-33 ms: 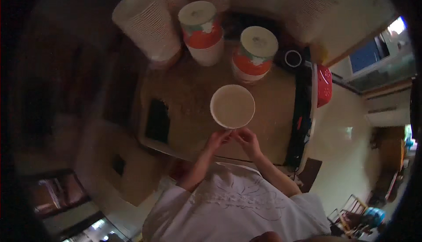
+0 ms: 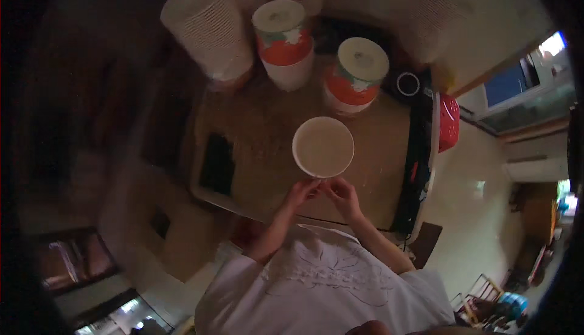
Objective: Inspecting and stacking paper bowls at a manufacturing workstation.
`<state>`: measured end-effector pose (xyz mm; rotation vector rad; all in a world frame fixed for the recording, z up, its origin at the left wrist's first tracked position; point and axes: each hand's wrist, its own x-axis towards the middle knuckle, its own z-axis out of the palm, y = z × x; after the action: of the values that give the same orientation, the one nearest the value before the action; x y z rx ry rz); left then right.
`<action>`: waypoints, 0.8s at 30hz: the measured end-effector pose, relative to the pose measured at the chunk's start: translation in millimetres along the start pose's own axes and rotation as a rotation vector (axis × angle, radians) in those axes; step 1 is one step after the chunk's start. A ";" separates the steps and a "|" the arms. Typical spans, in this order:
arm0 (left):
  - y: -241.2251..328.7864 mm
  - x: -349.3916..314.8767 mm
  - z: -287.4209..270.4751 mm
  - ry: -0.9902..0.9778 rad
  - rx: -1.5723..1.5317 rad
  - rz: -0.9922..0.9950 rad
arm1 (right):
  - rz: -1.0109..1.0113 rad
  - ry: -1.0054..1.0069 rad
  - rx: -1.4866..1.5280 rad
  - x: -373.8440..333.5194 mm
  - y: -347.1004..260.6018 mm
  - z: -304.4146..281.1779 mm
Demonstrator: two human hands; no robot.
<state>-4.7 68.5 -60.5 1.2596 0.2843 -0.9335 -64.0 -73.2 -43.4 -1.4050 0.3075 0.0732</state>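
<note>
A white round paper tub (image 2: 323, 147), its pale inside facing up, stands on the brown tabletop (image 2: 258, 152) right in front of me. Against its near side my left hand (image 2: 303, 192) is closed, fingertips pinched together. My right hand (image 2: 342, 194) meets it there, thumb and fingers also pinched. Whatever lies between the fingertips is too small and dim to make out. Beyond the tub stand two orange, green and white tubs with pale tops, one on the left (image 2: 283, 46) and one on the right (image 2: 356, 82).
Tall stacks of nested white tubs (image 2: 210, 37) rise at the back left. A black strip with cables (image 2: 415, 171) runs along the right table edge, near a red plastic basket (image 2: 449, 122). A white ring-shaped item (image 2: 407, 84) lies at the back right. A cardboard box (image 2: 182, 238) stands lower left.
The surroundings have shifted slightly in the picture, as the view has turned a little. Both hands keep the same pinched pose at the tub's near side.
</note>
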 end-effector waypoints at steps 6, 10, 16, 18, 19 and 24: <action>-12.4 6.2 -14.1 -0.194 0.021 0.052 | -0.025 0.003 -0.197 -8.8 9.2 -0.8; -23.0 18.6 -25.4 -0.197 0.102 0.102 | -0.008 0.126 -0.042 -10.6 6.5 -5.2; -22.0 16.6 -16.3 -0.178 0.137 0.311 | -0.079 0.113 -0.074 -12.8 9.8 -6.1; -11.1 12.1 -10.5 -0.185 0.120 0.271 | -0.134 0.123 -0.095 -14.1 10.6 -4.1; -5.6 10.1 -9.1 -0.186 0.154 0.200 | -0.039 0.148 0.091 -15.2 8.9 -2.0; -18.6 20.6 -14.7 -0.214 0.081 0.105 | -0.201 0.109 -0.373 -17.4 -7.0 4.6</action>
<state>-1.3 72.4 -91.5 1.2244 0.0117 -0.9877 -78.3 -67.6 -31.7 -1.8077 0.2491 -0.1175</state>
